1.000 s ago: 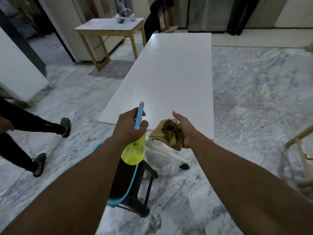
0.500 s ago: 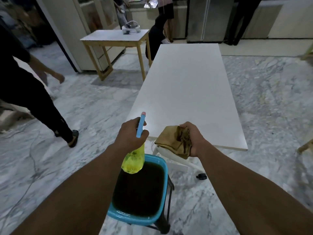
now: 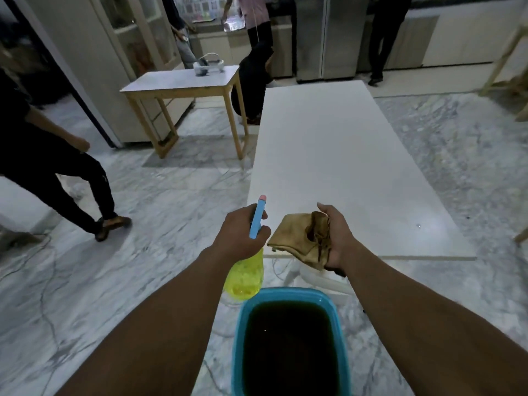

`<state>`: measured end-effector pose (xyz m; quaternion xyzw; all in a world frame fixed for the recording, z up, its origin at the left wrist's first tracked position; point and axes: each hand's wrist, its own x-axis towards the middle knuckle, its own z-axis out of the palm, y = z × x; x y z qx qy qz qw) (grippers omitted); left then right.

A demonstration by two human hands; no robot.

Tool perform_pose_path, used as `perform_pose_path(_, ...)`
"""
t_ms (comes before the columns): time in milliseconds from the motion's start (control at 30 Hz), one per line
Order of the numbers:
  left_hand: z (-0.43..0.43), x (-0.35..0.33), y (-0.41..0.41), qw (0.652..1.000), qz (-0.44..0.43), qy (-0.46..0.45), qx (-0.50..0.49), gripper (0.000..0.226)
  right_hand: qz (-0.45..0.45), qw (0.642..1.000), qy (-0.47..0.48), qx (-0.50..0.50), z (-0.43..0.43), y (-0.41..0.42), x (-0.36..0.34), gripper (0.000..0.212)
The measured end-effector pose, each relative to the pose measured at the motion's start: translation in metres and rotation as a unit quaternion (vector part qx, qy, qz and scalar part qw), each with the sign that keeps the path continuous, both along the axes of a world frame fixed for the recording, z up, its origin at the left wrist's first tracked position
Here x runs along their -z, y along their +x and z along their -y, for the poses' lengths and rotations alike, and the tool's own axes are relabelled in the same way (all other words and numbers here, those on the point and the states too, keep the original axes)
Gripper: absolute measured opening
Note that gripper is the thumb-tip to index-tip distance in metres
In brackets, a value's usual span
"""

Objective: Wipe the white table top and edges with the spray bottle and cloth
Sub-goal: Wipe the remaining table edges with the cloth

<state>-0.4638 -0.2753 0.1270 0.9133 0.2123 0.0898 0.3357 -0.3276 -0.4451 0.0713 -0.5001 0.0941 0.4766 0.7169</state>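
Holding spray bottle [image 3: 246,277] in your left grip [image 3: 238,238] | right grip [image 3: 337,238] clutching cloth [image 3: 297,238] | both lower centre, at worktop's [image 3: 328,155] near edge

Home kitchen: refrigerator [image 3: 325,38], counters [image 3: 463,38].

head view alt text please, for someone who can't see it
Seen from above, a person's left hand grips a yellow spray bottle and the right hand holds a crumpled tan cloth, both at the near end of a long white table. A blue tub of dark liquid sits below the arms.
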Motion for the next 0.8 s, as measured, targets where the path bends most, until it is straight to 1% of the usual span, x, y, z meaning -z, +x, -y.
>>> perform_pose_path(67, -0.031, 0.007, -0.010, 1.000, -0.001, 0.003, 0.027, 0.019, -0.006, 1.000, 0.013, 0.025, -0.031, -0.018, 0.007, 0.069)
perform_pose_path(167, -0.083, 0.011, -0.029, 0.997, 0.003, -0.002, 0.073, 0.023, -0.019, 0.997, 0.046, 0.062, -0.087, -0.052, 0.014, 0.065)
perform_pose_path(267, -0.135, 0.006, -0.043, 0.996, 0.014, 0.013, 0.084, 0.023, -0.033, 0.994, 0.077, 0.075, -0.140, -0.083, 0.007, 0.070)
perform_pose_path(333, -0.164, -0.001, -0.051, 0.995, 0.007, 0.021, 0.094, 0.022, -0.039, 0.989, 0.106, 0.095, -0.168, -0.101, 0.000, 0.066)
perform_pose_path(400, -0.191, -0.010, -0.053, 0.995, 0.002, 0.015, 0.100, 0.023, -0.023, 0.989, 0.102, 0.102, -0.191, -0.108, -0.009, 0.061)
perform_pose_path(533, -0.220, -0.024, -0.044, 0.993, 0.013, 0.015, 0.116, 0.036, -0.002, 0.987, 0.074, 0.143, -0.209, -0.096, -0.020, 0.051)
perform_pose_path(633, -0.233, -0.024, -0.031, 0.992, 0.022, 0.014, 0.125, 0.024, 0.020, 0.982, 0.080, 0.168, -0.214, -0.081, -0.024, 0.054)
perform_pose_path(700, -0.237, -0.021, -0.020, 0.990, 0.031, 0.010, 0.138, 0.023, 0.015, 0.981, 0.071, 0.181, -0.214, -0.072, -0.019, 0.061)
perform_pose_path(800, -0.242, -0.017, 0.001, 0.986, 0.021, -0.004, 0.166, 0.017, 0.017, 0.978, 0.056, 0.198, -0.215, -0.061, -0.017, 0.069)
